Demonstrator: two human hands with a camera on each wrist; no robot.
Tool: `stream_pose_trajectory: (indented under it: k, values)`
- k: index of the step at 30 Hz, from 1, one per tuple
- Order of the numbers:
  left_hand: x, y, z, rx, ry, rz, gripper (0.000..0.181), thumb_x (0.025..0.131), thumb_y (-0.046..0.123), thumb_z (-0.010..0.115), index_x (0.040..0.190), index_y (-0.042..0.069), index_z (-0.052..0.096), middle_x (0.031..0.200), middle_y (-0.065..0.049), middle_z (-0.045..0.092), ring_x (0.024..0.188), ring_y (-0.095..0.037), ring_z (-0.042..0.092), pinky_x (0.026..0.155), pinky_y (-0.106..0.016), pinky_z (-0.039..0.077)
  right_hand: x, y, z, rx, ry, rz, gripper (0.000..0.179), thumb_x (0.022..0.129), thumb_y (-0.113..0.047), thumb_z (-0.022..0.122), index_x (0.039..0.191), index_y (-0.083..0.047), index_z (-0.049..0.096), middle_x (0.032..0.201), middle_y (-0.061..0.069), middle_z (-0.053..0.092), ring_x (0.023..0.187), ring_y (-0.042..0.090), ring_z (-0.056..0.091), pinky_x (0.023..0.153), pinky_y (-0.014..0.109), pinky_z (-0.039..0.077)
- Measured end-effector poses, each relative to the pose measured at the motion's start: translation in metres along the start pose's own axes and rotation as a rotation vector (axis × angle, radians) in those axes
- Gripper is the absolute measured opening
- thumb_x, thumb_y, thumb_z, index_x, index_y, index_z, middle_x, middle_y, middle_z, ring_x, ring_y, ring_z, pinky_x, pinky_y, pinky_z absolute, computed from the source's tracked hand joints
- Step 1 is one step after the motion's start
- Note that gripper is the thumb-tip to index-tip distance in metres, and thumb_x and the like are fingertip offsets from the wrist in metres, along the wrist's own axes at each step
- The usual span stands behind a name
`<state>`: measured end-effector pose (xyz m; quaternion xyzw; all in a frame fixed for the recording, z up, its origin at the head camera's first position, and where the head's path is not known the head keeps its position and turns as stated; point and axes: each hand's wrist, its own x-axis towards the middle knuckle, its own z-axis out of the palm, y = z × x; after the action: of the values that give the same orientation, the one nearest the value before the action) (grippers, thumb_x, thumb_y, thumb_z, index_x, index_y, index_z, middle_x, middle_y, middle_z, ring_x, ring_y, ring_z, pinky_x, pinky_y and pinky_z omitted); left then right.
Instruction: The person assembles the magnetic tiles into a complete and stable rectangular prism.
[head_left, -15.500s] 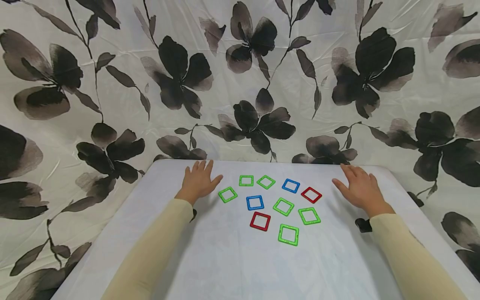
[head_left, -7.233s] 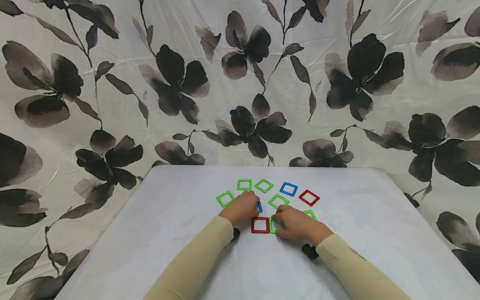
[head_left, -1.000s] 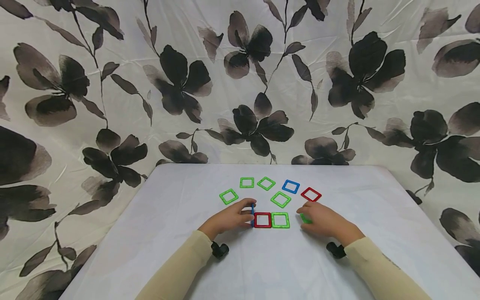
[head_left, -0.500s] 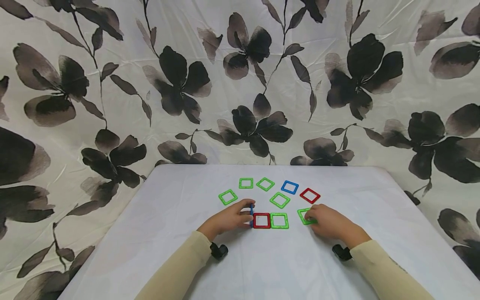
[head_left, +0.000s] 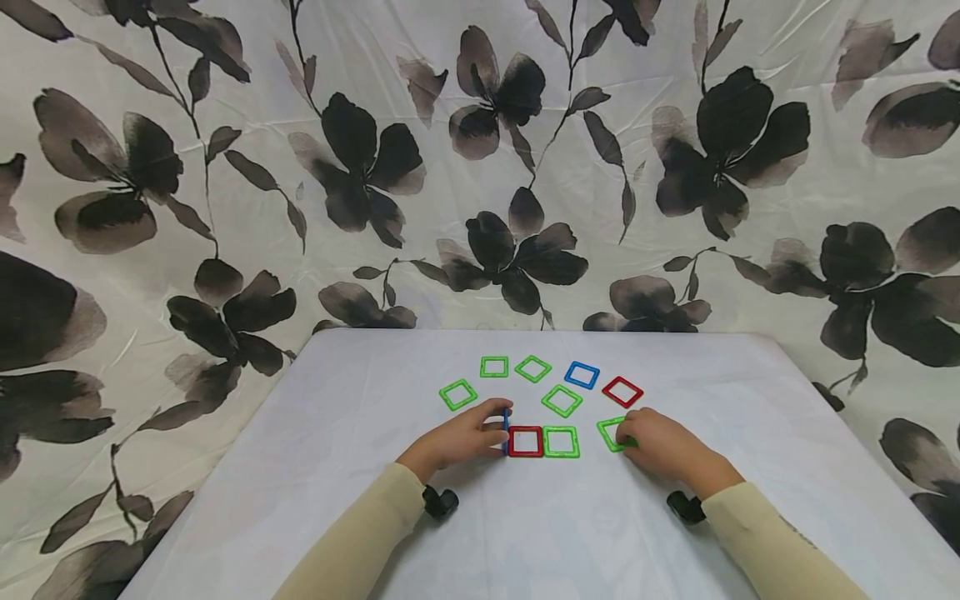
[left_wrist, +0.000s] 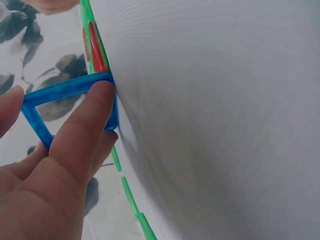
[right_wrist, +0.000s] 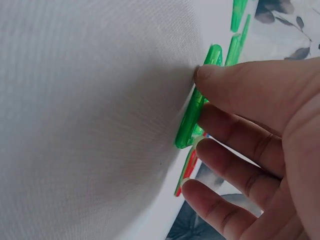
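Upright at the left edge of a flat red square frame tile [head_left: 526,456] stands a blue square frame tile [left_wrist: 62,89]. My left hand [head_left: 459,437] holds it, fingers at the far side and thumb at the near side. Flush against the red tile's right side lies a green square tile [head_left: 561,456]. Farther right, my right hand [head_left: 663,442] pinches the right corner of another green tile [right_wrist: 189,122], with a gap between it and the joined pair. In the right wrist view the thumb presses that tile's edge, and the other fingers curl behind it.
Behind the hands several loose tiles lie flat on the white table [head_left: 337,517]: green ones [head_left: 562,386], a blue one [head_left: 582,364] and a red one [head_left: 622,379]. A flower-patterned cloth [head_left: 420,275] hangs beyond the table's back edge.
Both hands began spread at the sides. Since then the red and green tiles were joined and the blue one raised on edge. Lately the right hand shifted slightly right on its green tile.
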<state>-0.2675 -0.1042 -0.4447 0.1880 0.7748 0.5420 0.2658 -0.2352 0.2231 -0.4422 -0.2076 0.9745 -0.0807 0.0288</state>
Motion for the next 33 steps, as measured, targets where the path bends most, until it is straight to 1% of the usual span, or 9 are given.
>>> stream_pose_trajectory:
  k: [10, 15, 24, 29, 33]
  values:
    - [0.0, 0.0005, 0.0021, 0.037, 0.018, -0.025, 0.056, 0.098, 0.012, 0.054, 0.149, 0.011, 0.031, 0.157, -0.009, 0.028, 0.142, -0.03, 0.036, 0.098, -0.042, 0.051, 0.0004, -0.002, 0.0006, 0.014, -0.007, 0.01, 0.009, 0.085, -0.01, 0.071, 0.093, -0.013, 0.074, 0.095, -0.004, 0.064, 0.096, 0.018, 0.059, 0.09, 0.041, 0.052]
    - [0.0006, -0.0007, 0.0021, 0.04, 0.022, -0.025, 0.056, 0.098, 0.013, 0.055, 0.149, 0.012, 0.032, 0.156, -0.01, 0.029, 0.142, -0.03, 0.037, 0.098, -0.042, 0.051, 0.0007, -0.0024, 0.0002, 0.008, -0.011, 0.021, 0.009, 0.085, -0.009, 0.071, 0.092, -0.014, 0.074, 0.095, -0.004, 0.064, 0.096, 0.017, 0.059, 0.09, 0.041, 0.052]
    - [0.0017, -0.001, 0.0019, 0.045, 0.032, -0.034, 0.056, 0.098, 0.015, 0.056, 0.149, 0.013, 0.033, 0.156, -0.008, 0.03, 0.142, -0.03, 0.037, 0.097, -0.041, 0.052, 0.0021, -0.0013, -0.0012, 0.007, -0.014, 0.017, 0.009, 0.083, -0.01, 0.071, 0.091, -0.014, 0.073, 0.091, -0.005, 0.063, 0.09, 0.015, 0.058, 0.087, 0.039, 0.053]
    - [0.0016, -0.0014, 0.0015, 0.053, 0.036, -0.036, 0.056, 0.098, 0.015, 0.056, 0.149, 0.014, 0.033, 0.156, -0.007, 0.03, 0.142, -0.029, 0.038, 0.098, -0.041, 0.052, 0.0031, -0.0025, -0.0034, 0.01, -0.001, 0.012, 0.01, 0.082, -0.013, 0.073, 0.092, -0.014, 0.072, 0.091, -0.004, 0.066, 0.087, 0.015, 0.057, 0.086, 0.039, 0.053]
    - [0.0013, -0.0011, 0.0014, 0.054, 0.037, -0.035, 0.056, 0.098, 0.016, 0.056, 0.149, 0.014, 0.033, 0.156, -0.007, 0.03, 0.142, -0.029, 0.038, 0.098, -0.041, 0.051, 0.0036, -0.0041, -0.0059, 0.0, 0.025, -0.009, 0.01, 0.083, -0.014, 0.073, 0.092, -0.015, 0.07, 0.091, -0.004, 0.068, 0.086, 0.015, 0.057, 0.085, 0.038, 0.053]
